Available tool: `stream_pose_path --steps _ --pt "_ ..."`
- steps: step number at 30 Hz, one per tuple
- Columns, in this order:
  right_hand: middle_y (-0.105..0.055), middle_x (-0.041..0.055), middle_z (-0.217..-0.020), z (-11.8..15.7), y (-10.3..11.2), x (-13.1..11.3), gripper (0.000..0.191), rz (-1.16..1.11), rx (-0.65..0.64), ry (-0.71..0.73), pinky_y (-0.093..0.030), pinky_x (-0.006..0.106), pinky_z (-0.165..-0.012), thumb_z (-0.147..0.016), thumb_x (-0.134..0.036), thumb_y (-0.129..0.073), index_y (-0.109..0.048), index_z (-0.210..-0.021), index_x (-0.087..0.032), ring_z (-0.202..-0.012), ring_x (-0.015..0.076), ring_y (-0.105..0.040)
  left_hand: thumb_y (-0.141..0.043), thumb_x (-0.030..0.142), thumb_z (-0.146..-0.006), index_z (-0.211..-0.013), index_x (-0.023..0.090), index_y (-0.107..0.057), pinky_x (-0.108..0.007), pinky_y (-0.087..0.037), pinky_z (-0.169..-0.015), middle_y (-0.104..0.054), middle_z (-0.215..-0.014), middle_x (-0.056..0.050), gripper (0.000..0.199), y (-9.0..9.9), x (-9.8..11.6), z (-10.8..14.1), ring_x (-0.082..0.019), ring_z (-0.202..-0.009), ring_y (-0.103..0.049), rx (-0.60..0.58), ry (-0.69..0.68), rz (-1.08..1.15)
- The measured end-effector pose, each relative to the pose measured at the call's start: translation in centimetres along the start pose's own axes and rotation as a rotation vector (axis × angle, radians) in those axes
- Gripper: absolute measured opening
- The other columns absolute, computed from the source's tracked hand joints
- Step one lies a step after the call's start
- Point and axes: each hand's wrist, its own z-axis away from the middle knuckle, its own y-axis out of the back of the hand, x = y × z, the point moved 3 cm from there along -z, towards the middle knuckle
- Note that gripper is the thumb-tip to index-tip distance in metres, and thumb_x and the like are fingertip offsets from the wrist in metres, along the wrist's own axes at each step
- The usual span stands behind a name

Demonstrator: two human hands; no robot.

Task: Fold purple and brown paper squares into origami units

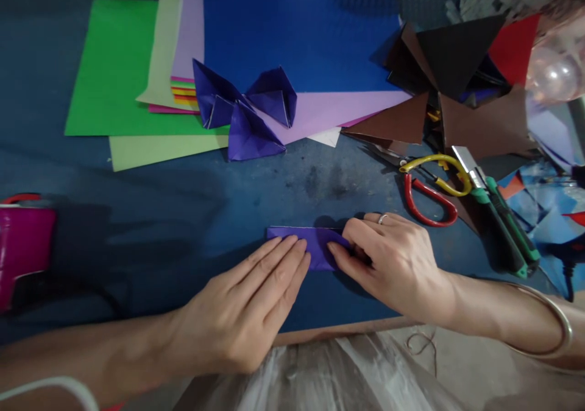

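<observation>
Head view. Bench, blue top, its near edge running beneath the forearms.

Item: purple paper strip, folded narrow; lying lengthwise near the middle of the bench's near edge and roughly parallel to it.

Left hand: extending its fingers flat and close together, pressing down on the strip's left part, gripping nothing.

Right hand: curling its fingers toward the thumb, pinching the strip's right end; wearing a ring, with a metal bangle circling the forearm.

Paper stock: a blue sheet is lying toward the bench's far edge, overlapping lilac paper; a bright green sheet is spreading out to the left.

Folded pieces: a purple three-lobed form is resting on the near side of the sheets; brown folded pieces are lying toward the far right corner.

Tools: scissors, one handle yellow and one red, are lying beyond the right hand; green-and-black tools are lying just beside them, toward the right edge.

Sundry: a magenta object is sitting toward the left edge.
</observation>
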Motion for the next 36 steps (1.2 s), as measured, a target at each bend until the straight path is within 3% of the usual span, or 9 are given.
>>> stream_pose_path --steps 5,16,21,29,33,36 --pt "-0.044 -0.0043 -0.055 -0.1 0.04 -0.01 0.035 -0.011 -0.005 0.002 -0.031 0.031 -0.058 -0.097 -0.029 -0.058 -0.051 -0.064 -0.021 -0.052 0.0126 -0.042 -0.034 0.002 -0.092 -0.134 -0.006 -0.059 -0.051 -0.058 -0.104 -0.065 -0.134 -0.031 0.049 0.38 0.35 0.25 -0.043 -0.132 -0.059 -0.04 0.047 0.047" --pt "-0.045 -0.0043 -0.055 -0.1 0.0 -0.01 0.035 -0.026 -0.014 0.0 -0.032 0.03 -0.058 -0.097 -0.028 -0.059 -0.05 -0.065 -0.021 -0.051 0.0118 -0.042 -0.035 0.003 -0.092 -0.133 -0.004 -0.06 -0.051 -0.052 -0.113 -0.065 -0.138 -0.024 0.049 0.31 0.5 0.26 -0.04 -0.136 -0.056 -0.063 0.061 0.078" --pt "-0.048 -0.0046 -0.054 -0.18 0.0 0.04 0.035 -0.028 -0.023 -0.009 -0.034 0.029 -0.057 -0.098 -0.03 -0.058 -0.048 -0.066 -0.021 -0.051 0.0109 -0.046 -0.035 0.004 -0.092 -0.138 -0.006 -0.056 -0.052 -0.051 -0.113 -0.06 -0.142 -0.028 0.051 -0.09 0.59 0.57 -0.042 -0.138 -0.053 -0.062 0.07 0.065" --pt "-0.052 -0.0098 -0.059 0.24 0.34 0.73 0.025 -0.108 0.021 -0.162 -0.033 0.021 -0.047 -0.09 -0.035 -0.072 -0.054 -0.093 -0.018 -0.045 0.006 -0.049 -0.034 0.004 -0.092 -0.139 -0.006 -0.054 -0.052 -0.047 -0.115 -0.058 -0.145 -0.027 0.052 -0.21 0.47 0.48 -0.042 -0.14 -0.051 -0.06 0.079 0.07" --pt "-0.06 -0.0052 -0.068 0.4 0.46 0.71 0.021 -0.08 0.048 -0.078 -0.039 0.024 -0.052 -0.095 -0.034 -0.069 -0.057 -0.092 -0.018 -0.053 0.0083 -0.053 -0.033 0.004 -0.092 -0.14 -0.006 -0.053 -0.052 -0.046 -0.116 -0.057 -0.145 -0.028 0.053 -0.16 0.4 0.46 -0.041 -0.14 -0.052 -0.073 0.074 0.067" --pt "-0.07 0.0019 -0.083 0.35 0.79 0.46 0.007 -0.023 0.098 0.123 -0.048 0.029 -0.065 -0.099 -0.023 -0.06 -0.065 -0.098 -0.018 -0.07 0.0138 -0.063 -0.034 0.005 -0.093 -0.143 -0.007 -0.051 -0.053 -0.043 -0.119 -0.055 -0.148 -0.028 0.054 -0.21 0.39 0.64 -0.041 -0.143 -0.048 -0.066 0.076 0.069"
